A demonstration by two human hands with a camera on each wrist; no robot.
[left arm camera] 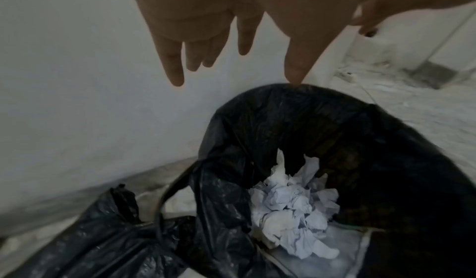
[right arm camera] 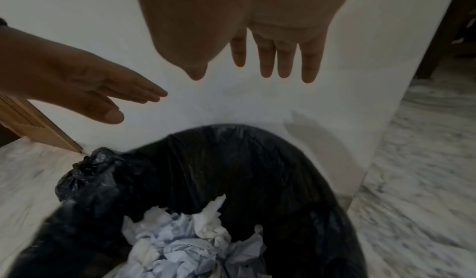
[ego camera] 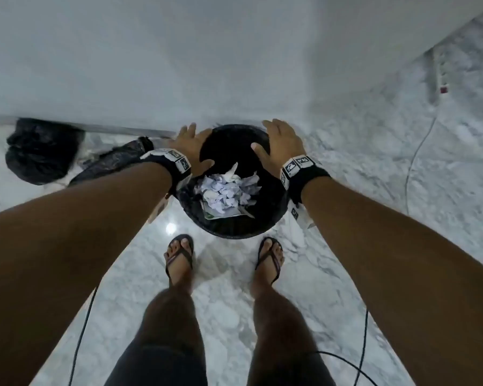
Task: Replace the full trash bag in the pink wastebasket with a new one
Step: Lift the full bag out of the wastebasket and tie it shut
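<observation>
A wastebasket lined with a black trash bag (ego camera: 229, 151) (left arm camera: 335, 131) (right arm camera: 231, 170) stands on the floor against the white wall; the bag covers the rim, so no pink shows. Crumpled white and bluish paper (ego camera: 229, 190) (left arm camera: 293, 207) (right arm camera: 185, 245) fills it. My left hand (ego camera: 191, 147) (left arm camera: 226, 38) hovers over the left rim with straight, spread fingers, holding nothing. My right hand (ego camera: 279, 143) (right arm camera: 257, 44) hovers over the right rim, also flat and empty. In the right wrist view the left hand (right arm camera: 85, 83) shows at the left.
A tied black bag (ego camera: 39, 151) lies by the wall at the left. Another crumpled black bag (ego camera: 115, 160) (left arm camera: 103, 241) lies beside the basket. My sandalled feet (ego camera: 179, 254) stand just before the basket on the marble floor (ego camera: 374, 162). A power strip (ego camera: 444, 76) and a thin cable (ego camera: 413, 162) lie at the right.
</observation>
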